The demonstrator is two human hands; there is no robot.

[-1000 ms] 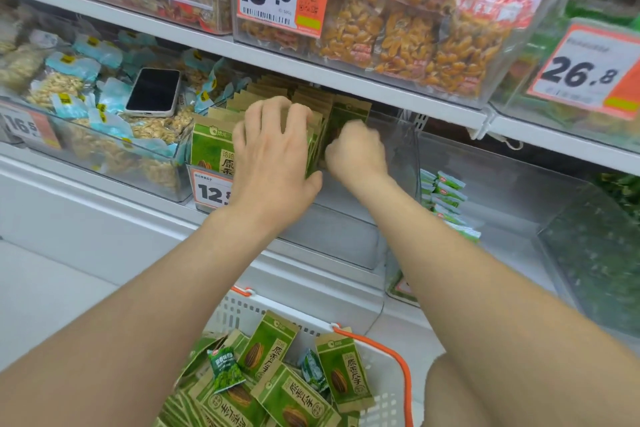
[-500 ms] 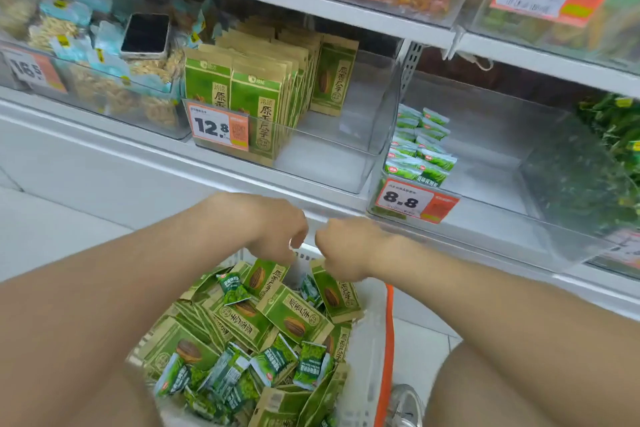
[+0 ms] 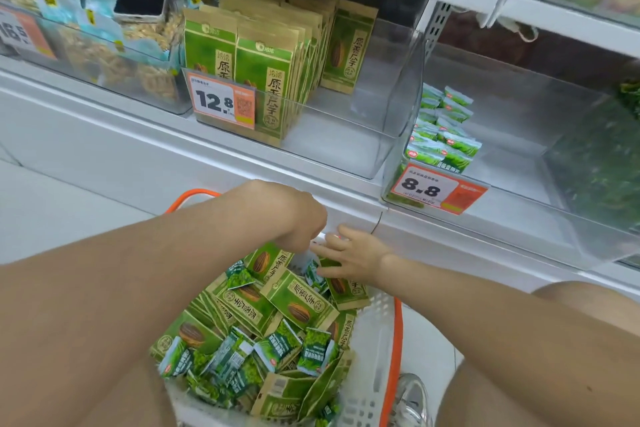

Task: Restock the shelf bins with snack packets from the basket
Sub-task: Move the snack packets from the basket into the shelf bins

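At the far edge of the basket (image 3: 369, 350), your right fingers (image 3: 325, 248) lie straight and spread, tips touching the stock and gripping nothing. The right hand (image 3: 353, 258) rests on one of the large seed packets (image 3: 344, 288) near the far right corner. Your left hand (image 3: 298, 215) bends down at the wrist just beside it. Its fingers are hidden under the knuckles, so I cannot tell whether they hold anything. What you need lies directly under both hands: large seed packets are heaped along the far side, with small green packets (image 3: 277, 348) mixed in and thicker toward the near edge. Take one kind at a time. Pinch the large ones by their top edges, gather several facing the same way, and let the small ones slide off before you lift. They most likely belong in the bin tagged 12.8 (image 3: 346, 152), beside the upright row (image 3: 266, 73) at its left side. Stand them up rather than dropping them flat. The small packets look right for the bin tagged 8.8 (image 3: 519, 184).
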